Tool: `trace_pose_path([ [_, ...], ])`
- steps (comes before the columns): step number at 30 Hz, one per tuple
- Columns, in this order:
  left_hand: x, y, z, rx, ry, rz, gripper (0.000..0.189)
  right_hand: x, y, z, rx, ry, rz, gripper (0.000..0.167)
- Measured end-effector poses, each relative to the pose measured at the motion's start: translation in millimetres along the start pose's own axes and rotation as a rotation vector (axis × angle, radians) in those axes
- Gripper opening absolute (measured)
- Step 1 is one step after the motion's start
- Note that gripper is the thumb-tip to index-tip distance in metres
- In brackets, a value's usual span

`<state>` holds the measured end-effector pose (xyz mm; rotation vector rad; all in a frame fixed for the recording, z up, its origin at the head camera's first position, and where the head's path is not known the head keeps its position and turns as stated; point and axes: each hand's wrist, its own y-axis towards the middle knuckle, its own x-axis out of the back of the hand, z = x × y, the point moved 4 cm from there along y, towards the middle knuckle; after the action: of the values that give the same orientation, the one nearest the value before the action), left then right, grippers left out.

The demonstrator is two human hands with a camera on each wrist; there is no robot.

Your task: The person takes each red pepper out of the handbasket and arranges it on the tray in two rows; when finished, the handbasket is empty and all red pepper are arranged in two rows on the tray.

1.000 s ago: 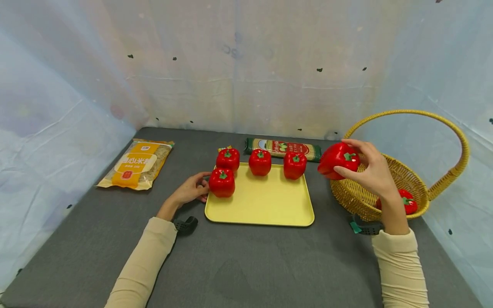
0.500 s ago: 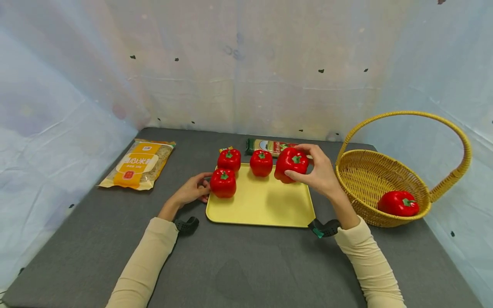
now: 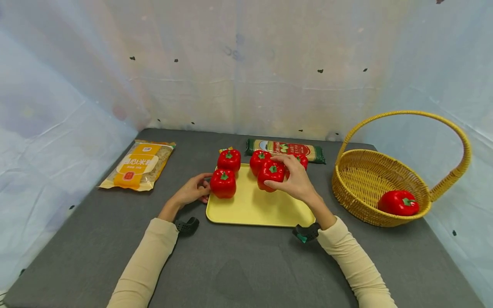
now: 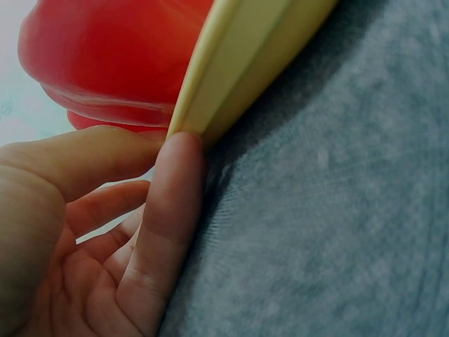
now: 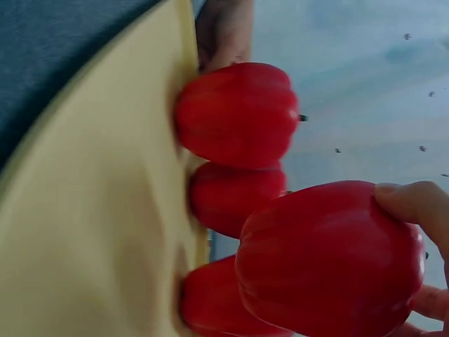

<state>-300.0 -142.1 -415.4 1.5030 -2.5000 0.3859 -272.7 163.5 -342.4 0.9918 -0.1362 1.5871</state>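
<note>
My right hand holds a red bell pepper between thumb and fingers, above the yellow tray. In the right wrist view this pepper hangs clear of the tray surface. My left hand is at the tray's left edge; in the left wrist view thumb and finger pinch the rim. Two peppers stand along the tray's left side, the nearer pepper beside my left hand and the farther pepper behind it. Along the back, one pepper and another pepper are partly hidden.
At right stands a yellow wicker basket with a tall handle and one red pepper inside. Behind the tray lies a green and red packet. A yellow grain bag lies at left on the grey table.
My right hand has carried the pepper left from beside the basket, past the back right pepper, to above the tray's middle. My left hand has stayed at the tray edge.
</note>
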Motion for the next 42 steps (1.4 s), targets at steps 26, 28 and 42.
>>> trace_pose_path([
  [26,0.0,-0.7,-0.6,-0.013,0.003,0.000,0.055,-44.5,-2.7,-12.9,-0.058,-0.054,0.048,0.062],
  [28,0.1,-0.6,-0.3,-0.016,0.001,0.000,0.055,-44.3,-3.0,-12.5,-0.062,-0.056,0.052,0.062],
  [42,-0.6,-0.3,2.0,-0.031,0.001,-0.007,0.056,-41.3,-3.5,-9.1,-0.019,-0.083,0.060,0.072],
])
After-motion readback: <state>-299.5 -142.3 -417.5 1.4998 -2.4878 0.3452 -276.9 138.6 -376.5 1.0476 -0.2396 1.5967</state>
